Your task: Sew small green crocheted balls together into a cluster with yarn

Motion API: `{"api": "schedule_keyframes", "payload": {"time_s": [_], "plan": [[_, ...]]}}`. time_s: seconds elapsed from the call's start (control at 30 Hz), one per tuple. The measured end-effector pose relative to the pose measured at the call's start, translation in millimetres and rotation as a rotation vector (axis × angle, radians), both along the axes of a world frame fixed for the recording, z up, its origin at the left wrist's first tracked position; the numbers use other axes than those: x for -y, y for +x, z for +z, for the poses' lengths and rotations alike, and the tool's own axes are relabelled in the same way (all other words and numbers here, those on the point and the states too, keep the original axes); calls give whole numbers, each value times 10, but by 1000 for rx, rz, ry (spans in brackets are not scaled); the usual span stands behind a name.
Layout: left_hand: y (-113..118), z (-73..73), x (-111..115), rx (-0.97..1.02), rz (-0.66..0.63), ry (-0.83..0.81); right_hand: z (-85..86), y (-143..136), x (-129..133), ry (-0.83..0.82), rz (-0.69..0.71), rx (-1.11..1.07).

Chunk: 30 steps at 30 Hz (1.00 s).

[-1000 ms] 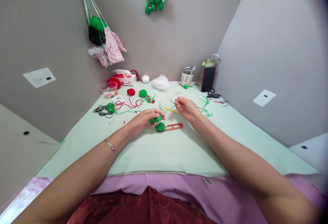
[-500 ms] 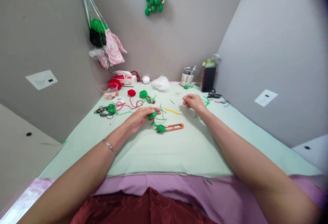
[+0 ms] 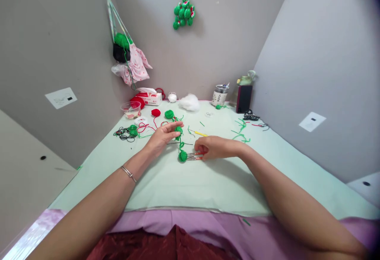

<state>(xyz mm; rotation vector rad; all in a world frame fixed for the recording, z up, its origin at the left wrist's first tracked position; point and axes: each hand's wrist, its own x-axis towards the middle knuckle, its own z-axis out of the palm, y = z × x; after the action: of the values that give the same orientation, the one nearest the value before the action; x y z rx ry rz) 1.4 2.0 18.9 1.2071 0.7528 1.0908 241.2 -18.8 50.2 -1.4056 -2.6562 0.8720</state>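
Our left hand (image 3: 162, 138) was closed lightly on a green crocheted piece (image 3: 178, 131), pinching it between thumb and fingers above the pale green tablecloth (image 3: 166, 192). From that piece a green yarn strand (image 3: 181, 146) ran down to a small green crocheted ball (image 3: 182, 156), which lay on the cloth in front of us, between our two hands. Our right hand (image 3: 219, 148) had its fingers curled around the orange handles of the thread snips (image 3: 194, 157), partly covering them; the metal blades pointed left, towards the ball and just beside it. Beyond our right knuckles lay a yellow crochet hook (image 3: 200, 134). To the left of our left hand we had a tangle of dark cord (image 3: 122, 134). Further back sat a red yarn ball (image 3: 156, 112), a green yarn ball (image 3: 169, 114) and a tuft of white stuffing (image 3: 189, 103). Green yarn scraps (image 3: 242, 137) lay to the right, near a black claw clip (image 3: 251, 115).
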Motion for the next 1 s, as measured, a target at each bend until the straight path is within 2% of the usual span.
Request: {"api": "schedule_keyframes", "payload": {"time_s": [0.1,0.17,0.23,0.3,0.37,0.43,0.53,0.63,1.0], "plan": [[-18,-10,-25,29,33,66,46,76,-26,-47,41,-6],[-27,-25,-43,30,47,104,83,163,-77,3,27,-50],[-30,-41,-54,17,47,134,104,217,-116,53,-10,-164],[-28,-54,-54,-12,32,159,101,207,-122,37,-48,-319],[-20,-64,-42,-47,6,185,81,138,-94,22,-68,-457],[-10,-68,-22,-78,-16,202,62,47,-49,99,-75,-525],[9,-68,12,-101,-36,199,49,-59,1,216,-100,-504],[32,-63,40,-104,-49,196,26,-98,5,233,-103,-484],[82,-90,75,-148,-104,190,-92,-161,-28,100,-95,-568]]}}
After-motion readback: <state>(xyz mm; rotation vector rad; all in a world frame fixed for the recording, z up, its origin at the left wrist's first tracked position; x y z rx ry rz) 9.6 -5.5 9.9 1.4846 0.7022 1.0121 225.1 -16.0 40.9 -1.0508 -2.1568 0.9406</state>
